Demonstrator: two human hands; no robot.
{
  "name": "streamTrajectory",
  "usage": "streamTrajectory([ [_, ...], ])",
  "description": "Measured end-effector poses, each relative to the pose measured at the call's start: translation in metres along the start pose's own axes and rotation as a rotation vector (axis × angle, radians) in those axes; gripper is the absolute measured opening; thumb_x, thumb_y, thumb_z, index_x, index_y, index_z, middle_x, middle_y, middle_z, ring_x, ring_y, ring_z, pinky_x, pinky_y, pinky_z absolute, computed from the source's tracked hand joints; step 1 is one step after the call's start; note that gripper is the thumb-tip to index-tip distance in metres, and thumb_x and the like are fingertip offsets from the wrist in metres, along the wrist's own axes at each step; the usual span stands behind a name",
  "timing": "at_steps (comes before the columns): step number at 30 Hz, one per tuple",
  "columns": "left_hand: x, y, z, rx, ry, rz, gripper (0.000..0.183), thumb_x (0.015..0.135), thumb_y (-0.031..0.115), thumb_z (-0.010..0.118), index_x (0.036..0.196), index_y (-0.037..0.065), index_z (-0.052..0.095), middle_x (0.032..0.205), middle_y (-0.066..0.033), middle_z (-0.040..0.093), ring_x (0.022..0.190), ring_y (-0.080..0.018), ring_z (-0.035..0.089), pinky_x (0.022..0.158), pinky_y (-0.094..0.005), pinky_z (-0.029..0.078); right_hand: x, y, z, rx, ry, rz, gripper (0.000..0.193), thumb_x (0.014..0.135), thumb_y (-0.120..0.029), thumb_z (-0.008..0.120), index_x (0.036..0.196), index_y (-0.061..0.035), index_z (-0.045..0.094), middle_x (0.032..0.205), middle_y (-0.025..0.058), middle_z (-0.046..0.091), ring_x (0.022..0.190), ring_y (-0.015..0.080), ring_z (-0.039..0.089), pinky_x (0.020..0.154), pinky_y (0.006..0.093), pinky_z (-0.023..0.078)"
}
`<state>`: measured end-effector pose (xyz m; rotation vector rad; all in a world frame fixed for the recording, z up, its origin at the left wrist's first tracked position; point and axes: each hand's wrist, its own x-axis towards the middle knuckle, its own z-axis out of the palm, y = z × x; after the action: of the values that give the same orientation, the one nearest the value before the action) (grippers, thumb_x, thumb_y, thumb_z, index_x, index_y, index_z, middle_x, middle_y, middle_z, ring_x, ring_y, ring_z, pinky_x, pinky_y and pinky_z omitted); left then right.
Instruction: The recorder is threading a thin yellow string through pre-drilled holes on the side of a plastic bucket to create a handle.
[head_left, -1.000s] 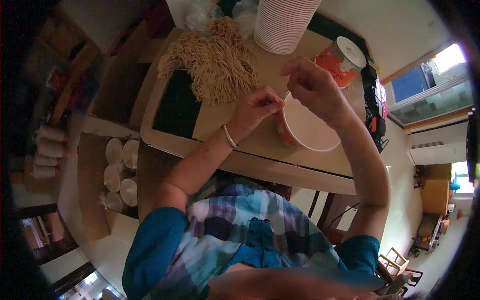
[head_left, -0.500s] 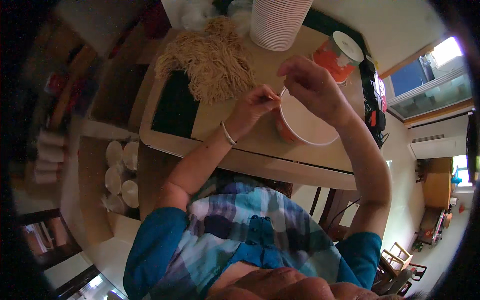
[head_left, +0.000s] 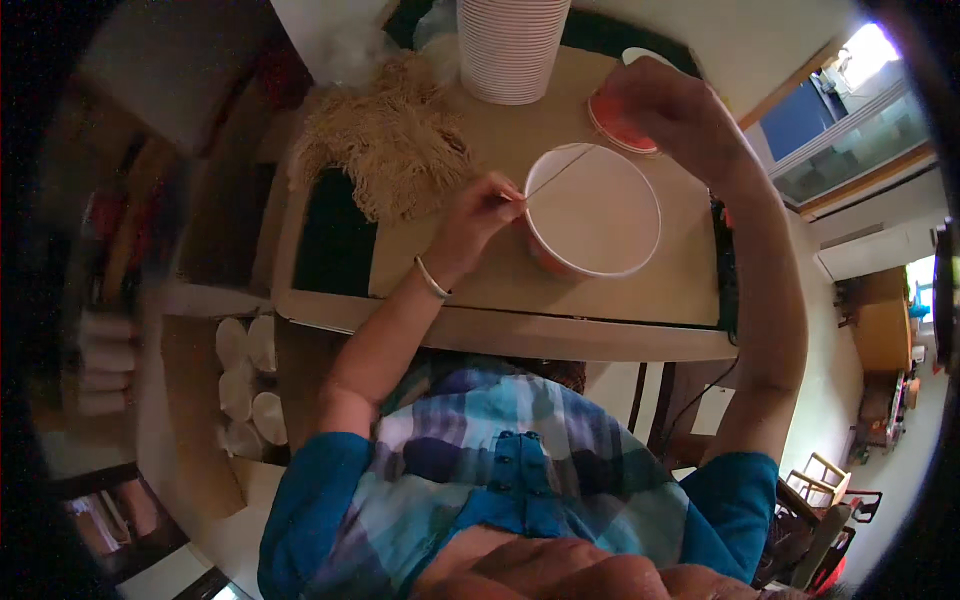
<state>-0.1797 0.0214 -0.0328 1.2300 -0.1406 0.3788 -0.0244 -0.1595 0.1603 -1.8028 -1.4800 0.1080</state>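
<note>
A round paper tub (head_left: 605, 215) with a white rim and an orange-red side stands on the table in front of me. My left hand (head_left: 485, 212) is closed at its left rim, thumb and fingers pinching a thin string (head_left: 557, 173). From the pinch the string runs up and right across the tub's mouth to its far rim. My right hand (head_left: 672, 105) is raised beyond the tub's far right, in front of a red container (head_left: 612, 118) with a white top. Its fingers are dark and partly hidden, so their grip does not show.
A loose heap of beige strings (head_left: 395, 140) lies at the back left. Behind the tub rises a tall stack of white tubs (head_left: 512, 50). Cardboard (head_left: 450, 270) covers much of the table. At lower left, an open carton (head_left: 200, 400) holds several white round items.
My right hand has moved away from the left one, up and right toward the red container. The string now shows across the tub's mouth. My left hand keeps its pinch at the rim.
</note>
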Motion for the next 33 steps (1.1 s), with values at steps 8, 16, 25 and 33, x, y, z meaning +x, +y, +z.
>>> streamTrajectory([
  [8,0.0,0.006,0.003,0.081,-0.004,-0.01,0.003,0.088,0.006,0.064,0.089,0.006,0.06,0.088,0.0004,0.057,0.084,-0.0083,0.057,0.078,-0.023,0.047,-0.063,0.016,-0.025,-0.029,0.003,0.443,0.012,0.09,-0.01,0.06,0.101,-0.0056,0.058,0.084,-0.0031,0.056,0.079,0.005,0.048,0.072,0.0218,0.043],
  [16,-0.003,-0.002,0.009,-0.125,0.155,-0.108,0.003,0.087,0.007,0.065,0.088,0.007,0.062,0.084,0.0001,0.062,0.078,-0.0074,0.057,0.073,-0.023,0.048,-0.105,0.021,0.002,0.065,0.067,0.632,0.012,0.089,-0.008,0.063,0.099,-0.0049,0.058,0.081,-0.005,0.052,0.075,0.0032,0.046,0.066,0.0205,0.041],
  [25,-0.011,0.012,0.012,0.001,0.106,-0.147,0.006,0.086,0.009,0.065,0.087,0.006,0.06,0.082,-0.0004,0.062,0.077,-0.0083,0.058,0.072,-0.0241,0.049,-0.134,0.054,0.017,0.094,0.111,0.628,0.024,0.086,-0.009,0.066,0.107,-0.0045,0.057,0.074,-0.0051,0.048,0.067,0.004,0.043,0.06,0.0203,0.039],
  [33,-0.029,0.017,0.027,0.089,0.036,-0.149,0.006,0.086,0.006,0.064,0.087,0.005,0.058,0.087,-0.0036,0.062,0.077,-0.0114,0.06,0.073,-0.0255,0.05,-0.114,0.064,0.019,0.006,0.081,0.81,0.012,0.087,-0.014,0.065,0.096,-0.0063,0.062,0.075,-0.0051,0.055,0.064,0.0023,0.047,0.053,0.0196,0.038],
])
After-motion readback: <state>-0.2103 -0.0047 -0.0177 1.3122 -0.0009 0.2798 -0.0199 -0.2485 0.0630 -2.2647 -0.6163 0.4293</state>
